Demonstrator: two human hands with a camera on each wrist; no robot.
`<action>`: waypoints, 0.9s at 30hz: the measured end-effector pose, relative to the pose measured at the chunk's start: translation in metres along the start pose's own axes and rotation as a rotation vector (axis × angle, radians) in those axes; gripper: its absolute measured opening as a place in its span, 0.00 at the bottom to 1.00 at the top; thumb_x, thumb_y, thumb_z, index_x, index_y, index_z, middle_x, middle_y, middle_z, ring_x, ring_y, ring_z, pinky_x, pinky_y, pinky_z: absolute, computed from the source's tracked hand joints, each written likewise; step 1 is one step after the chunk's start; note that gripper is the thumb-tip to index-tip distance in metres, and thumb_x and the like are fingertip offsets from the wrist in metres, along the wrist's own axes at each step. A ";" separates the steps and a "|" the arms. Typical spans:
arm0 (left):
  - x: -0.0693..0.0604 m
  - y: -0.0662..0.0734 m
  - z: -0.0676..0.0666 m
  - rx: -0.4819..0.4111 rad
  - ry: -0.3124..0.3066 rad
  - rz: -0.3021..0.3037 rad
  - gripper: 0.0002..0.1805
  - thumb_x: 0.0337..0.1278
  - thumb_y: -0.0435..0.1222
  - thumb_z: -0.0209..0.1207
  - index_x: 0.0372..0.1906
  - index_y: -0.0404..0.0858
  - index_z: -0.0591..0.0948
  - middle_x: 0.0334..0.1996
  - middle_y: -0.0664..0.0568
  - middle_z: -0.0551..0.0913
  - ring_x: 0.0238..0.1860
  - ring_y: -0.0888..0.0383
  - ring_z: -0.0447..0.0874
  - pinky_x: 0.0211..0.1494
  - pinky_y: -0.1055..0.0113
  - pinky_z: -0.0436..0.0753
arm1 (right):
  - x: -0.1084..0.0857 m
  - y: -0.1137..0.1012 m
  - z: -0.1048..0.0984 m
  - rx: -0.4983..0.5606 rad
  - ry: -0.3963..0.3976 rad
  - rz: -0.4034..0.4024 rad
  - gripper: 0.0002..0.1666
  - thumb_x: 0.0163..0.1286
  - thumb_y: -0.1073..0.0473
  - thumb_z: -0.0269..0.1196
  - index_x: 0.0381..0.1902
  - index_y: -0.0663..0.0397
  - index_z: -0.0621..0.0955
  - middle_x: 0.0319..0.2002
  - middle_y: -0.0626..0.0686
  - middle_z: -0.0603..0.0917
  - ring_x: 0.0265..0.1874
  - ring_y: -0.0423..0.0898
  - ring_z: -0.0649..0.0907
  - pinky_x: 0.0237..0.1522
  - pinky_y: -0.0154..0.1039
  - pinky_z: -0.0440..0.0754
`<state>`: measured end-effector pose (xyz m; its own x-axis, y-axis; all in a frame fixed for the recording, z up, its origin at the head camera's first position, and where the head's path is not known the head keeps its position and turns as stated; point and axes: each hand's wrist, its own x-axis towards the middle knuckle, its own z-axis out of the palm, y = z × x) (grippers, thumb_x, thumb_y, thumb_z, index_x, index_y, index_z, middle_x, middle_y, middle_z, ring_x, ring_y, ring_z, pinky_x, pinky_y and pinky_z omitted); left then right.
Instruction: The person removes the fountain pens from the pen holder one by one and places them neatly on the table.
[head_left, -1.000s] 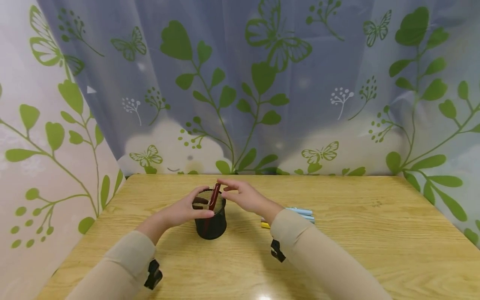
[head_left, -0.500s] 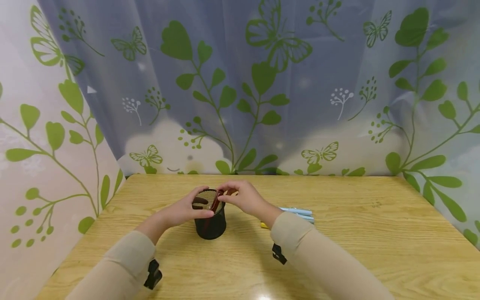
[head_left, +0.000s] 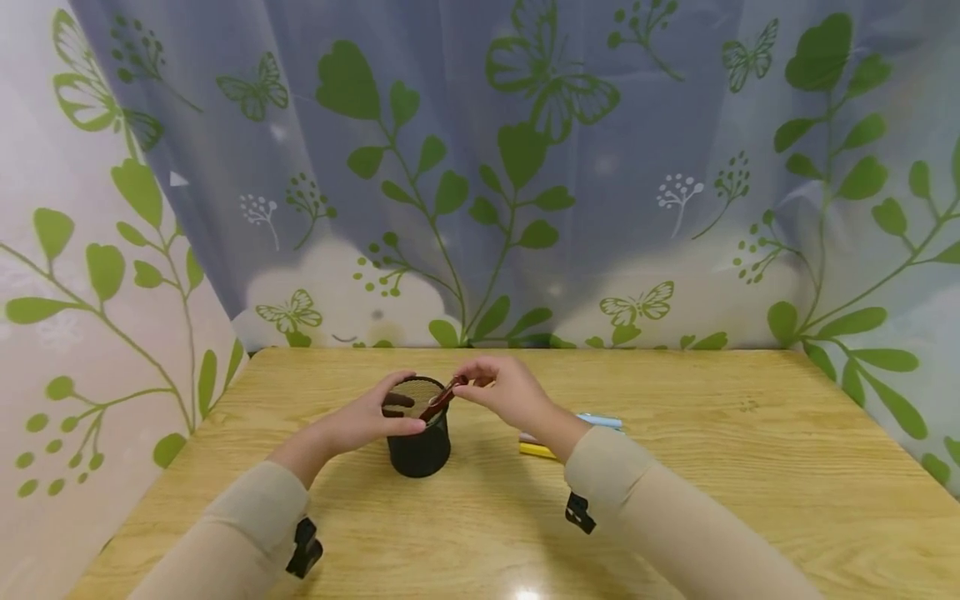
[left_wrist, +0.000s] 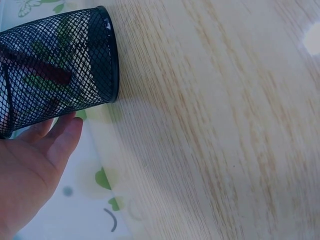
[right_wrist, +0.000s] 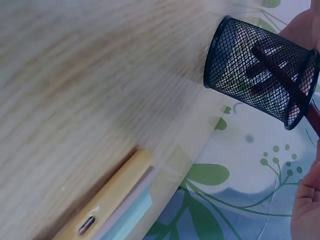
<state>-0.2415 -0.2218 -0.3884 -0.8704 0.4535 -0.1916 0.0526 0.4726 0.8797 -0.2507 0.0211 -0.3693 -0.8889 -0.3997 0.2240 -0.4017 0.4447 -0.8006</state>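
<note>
A black mesh pen cup (head_left: 418, 454) stands upright on the table. My left hand (head_left: 367, 421) holds it at the rim, thumb on the near side and fingers around the far side. With thumb and fingertips, my right hand (head_left: 510, 393) pinches the upper end of a dark red pen (head_left: 441, 402). The pen leans to the right over the rim, its lower part inside the cup. Through the mesh, the right wrist view shows that slanted lower part (right_wrist: 277, 70). In the left wrist view, the pen's lower end (left_wrist: 57, 74) appears inside the cup.
To the right, partly behind my right wrist, several pens lie side by side on the wooden table (head_left: 712, 500): a yellow pen (head_left: 536, 451), a light blue pen (head_left: 600, 420) and a pale lilac pen (right_wrist: 127, 205). A patterned curtain (head_left: 480, 208) hangs behind the table.
My right hand came down onto the pen's top, pinched it, then shifted right. The pen tilted from nearly upright to a rightward lean. My left hand and the cup have stayed in place.
</note>
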 end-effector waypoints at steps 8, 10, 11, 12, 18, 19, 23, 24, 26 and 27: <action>0.000 0.001 0.001 0.037 0.025 -0.010 0.48 0.54 0.48 0.63 0.73 0.47 0.47 0.65 0.34 0.60 0.62 0.41 0.64 0.59 0.47 0.68 | -0.012 0.003 -0.011 -0.002 0.051 0.057 0.08 0.58 0.58 0.68 0.37 0.50 0.84 0.30 0.44 0.82 0.30 0.42 0.78 0.31 0.37 0.76; -0.001 0.001 0.001 0.051 0.029 -0.012 0.48 0.53 0.49 0.64 0.73 0.47 0.48 0.64 0.35 0.61 0.62 0.42 0.64 0.59 0.46 0.68 | -0.014 0.005 -0.014 -0.006 0.054 0.074 0.08 0.58 0.58 0.68 0.37 0.50 0.83 0.30 0.45 0.81 0.29 0.42 0.77 0.31 0.37 0.75; -0.001 0.001 0.000 0.063 0.031 -0.014 0.49 0.53 0.49 0.63 0.73 0.47 0.47 0.64 0.35 0.61 0.62 0.41 0.64 0.59 0.46 0.68 | -0.015 0.006 -0.015 -0.012 0.057 0.083 0.08 0.58 0.59 0.69 0.37 0.50 0.83 0.30 0.45 0.81 0.29 0.42 0.77 0.30 0.37 0.75; -0.001 0.001 0.000 0.073 0.034 -0.017 0.49 0.53 0.50 0.64 0.73 0.47 0.47 0.64 0.36 0.60 0.62 0.41 0.64 0.58 0.45 0.67 | -0.017 0.007 -0.016 -0.019 0.060 0.088 0.09 0.58 0.59 0.69 0.37 0.50 0.83 0.30 0.45 0.81 0.29 0.42 0.77 0.30 0.37 0.75; -0.002 0.001 -0.002 0.117 0.037 -0.017 0.49 0.53 0.52 0.63 0.73 0.49 0.47 0.70 0.37 0.45 0.66 0.36 0.54 0.59 0.41 0.63 | -0.023 0.011 -0.020 -0.051 0.053 0.080 0.09 0.58 0.60 0.68 0.38 0.51 0.83 0.32 0.45 0.82 0.29 0.43 0.76 0.31 0.37 0.75; -0.002 0.001 -0.002 0.120 0.035 -0.013 0.49 0.53 0.52 0.63 0.73 0.49 0.47 0.71 0.37 0.43 0.67 0.36 0.51 0.60 0.41 0.63 | -0.024 0.011 -0.020 -0.052 0.048 0.078 0.09 0.59 0.60 0.68 0.39 0.52 0.83 0.33 0.45 0.82 0.29 0.42 0.76 0.31 0.37 0.75; -0.001 0.001 -0.001 0.123 0.031 -0.008 0.49 0.53 0.52 0.63 0.73 0.49 0.47 0.72 0.38 0.41 0.69 0.36 0.47 0.60 0.40 0.61 | -0.027 0.012 -0.021 -0.058 0.034 0.090 0.10 0.59 0.59 0.68 0.40 0.50 0.84 0.34 0.44 0.82 0.30 0.42 0.77 0.32 0.37 0.75; -0.001 0.000 -0.001 0.121 0.030 -0.009 0.49 0.53 0.52 0.63 0.73 0.49 0.47 0.72 0.39 0.41 0.69 0.36 0.46 0.60 0.40 0.61 | -0.028 0.013 -0.021 -0.058 0.030 0.094 0.10 0.59 0.59 0.68 0.40 0.50 0.84 0.34 0.44 0.82 0.30 0.42 0.76 0.32 0.37 0.75; -0.001 0.000 -0.001 0.114 0.026 -0.011 0.49 0.53 0.52 0.63 0.73 0.48 0.47 0.71 0.38 0.42 0.68 0.36 0.48 0.60 0.40 0.62 | -0.030 0.013 -0.021 -0.064 0.026 0.102 0.09 0.58 0.60 0.68 0.38 0.49 0.84 0.33 0.44 0.82 0.30 0.42 0.76 0.32 0.37 0.75; -0.001 -0.001 0.000 0.110 0.025 -0.012 0.49 0.53 0.52 0.63 0.73 0.48 0.46 0.71 0.38 0.42 0.68 0.36 0.49 0.60 0.41 0.62 | -0.031 0.014 -0.021 -0.065 0.025 0.105 0.09 0.58 0.60 0.68 0.38 0.49 0.84 0.32 0.44 0.82 0.29 0.42 0.76 0.32 0.37 0.75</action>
<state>-0.2407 -0.2228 -0.3886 -0.8831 0.4289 -0.1900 0.0939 0.5585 0.8242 -0.2333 0.0568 -0.3754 -0.9317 -0.3286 0.1549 -0.3187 0.5347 -0.7826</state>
